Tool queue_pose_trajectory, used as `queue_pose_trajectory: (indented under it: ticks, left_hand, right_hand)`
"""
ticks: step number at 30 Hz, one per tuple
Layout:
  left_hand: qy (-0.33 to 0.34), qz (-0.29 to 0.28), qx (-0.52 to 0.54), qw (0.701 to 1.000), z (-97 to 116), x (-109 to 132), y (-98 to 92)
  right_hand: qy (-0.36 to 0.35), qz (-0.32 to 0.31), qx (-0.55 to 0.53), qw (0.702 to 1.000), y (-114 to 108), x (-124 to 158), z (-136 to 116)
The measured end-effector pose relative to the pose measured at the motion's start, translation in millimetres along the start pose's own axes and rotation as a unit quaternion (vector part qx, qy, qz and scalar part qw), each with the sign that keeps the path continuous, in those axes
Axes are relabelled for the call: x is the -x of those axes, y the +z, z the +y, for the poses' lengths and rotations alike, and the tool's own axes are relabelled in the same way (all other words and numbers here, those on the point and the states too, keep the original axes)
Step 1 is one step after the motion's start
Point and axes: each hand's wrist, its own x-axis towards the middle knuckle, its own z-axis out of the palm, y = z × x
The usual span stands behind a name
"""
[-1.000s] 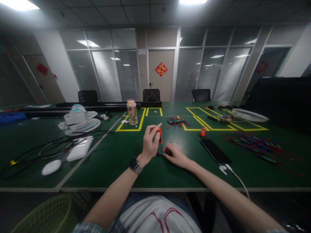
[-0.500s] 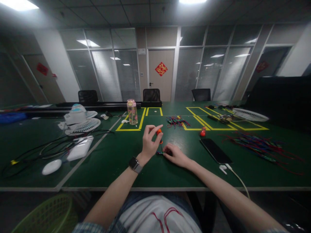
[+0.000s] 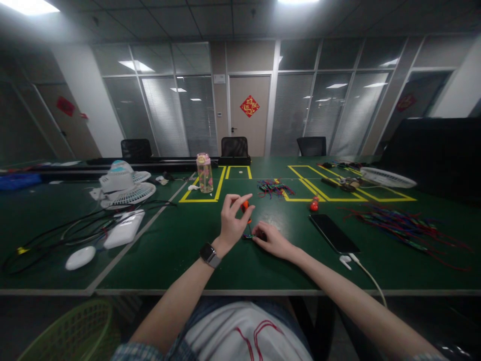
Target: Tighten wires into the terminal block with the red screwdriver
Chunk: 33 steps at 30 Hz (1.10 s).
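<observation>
My left hand (image 3: 232,223) wears a watch and is curved round the orange handle of a screwdriver (image 3: 245,205), which stands nearly upright with its thin shaft pointing down. Below the shaft lies a small green circuit board (image 3: 248,236) on the table. My right hand (image 3: 268,236) rests on the table with thumb and fingers pinched at that board's right end. The screwdriver's tip meets the board area, but the exact contact is too small to make out.
A heap of wired boards (image 3: 274,188) lies ahead, and a larger bundle (image 3: 406,228) lies right. Nearby are a phone (image 3: 333,233), a red-orange small object (image 3: 314,203) and a bottle (image 3: 205,174). Fans (image 3: 128,188), cables and a white power strip (image 3: 125,229) occupy the left.
My left thumb has shifted slightly to the right beside the screwdriver handle. My right hand and the circuit board stay about where they were.
</observation>
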Motion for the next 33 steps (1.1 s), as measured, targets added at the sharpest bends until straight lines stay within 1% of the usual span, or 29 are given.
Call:
queue_pose_trajectory:
  ticks: [5, 8, 11, 15, 17, 18, 20, 22, 23, 26, 33]
  left_hand:
    - [-0.022, -0.043, 0.042, 0.998, -2, 1, -2.0]
    - [-0.019, -0.049, 0.063, 0.997, -3, 2, -0.9]
    - [-0.008, -0.043, 0.055, 0.998, -2, 2, 1.1]
    - [0.007, -0.023, -0.008, 1.000, -4, 0, 0.6]
    - [0.027, -0.028, -0.056, 0.998, -6, -1, -2.0]
    - [0.050, -0.039, -0.094, 0.994, -7, -2, -3.7]
    - [0.118, -0.071, -0.186, 0.973, -8, -4, -6.7]
    - [0.161, -0.090, -0.242, 0.952, -8, -6, -8.5]
    - [0.173, -0.095, -0.258, 0.946, -7, -6, -8.8]
    - [0.179, -0.099, -0.264, 0.943, -5, -6, -8.0]
    - [0.165, -0.102, -0.228, 0.954, -4, -5, -7.2]
  right_hand:
    - [0.001, -0.003, -0.005, 1.000, -1, 0, -2]
    - [0.003, -0.004, -0.008, 1.000, -1, 0, -2]
    - [0.005, -0.005, -0.007, 1.000, 0, 0, -2]
    - [0.005, -0.003, -0.001, 1.000, 0, 0, -2]
    - [0.006, -0.001, -0.001, 1.000, 0, 0, -2]
    - [0.005, 0.000, -0.001, 1.000, 0, 0, -1]
    - [0.002, 0.003, -0.003, 1.000, 1, 0, -1]
    - [-0.001, 0.005, -0.004, 1.000, 1, 0, 0]
    - [-0.001, 0.005, -0.004, 1.000, 1, 0, 0]
    - [-0.001, 0.003, -0.004, 1.000, 1, 0, 0]
    - [0.001, 0.005, -0.011, 1.000, 1, 1, 1]
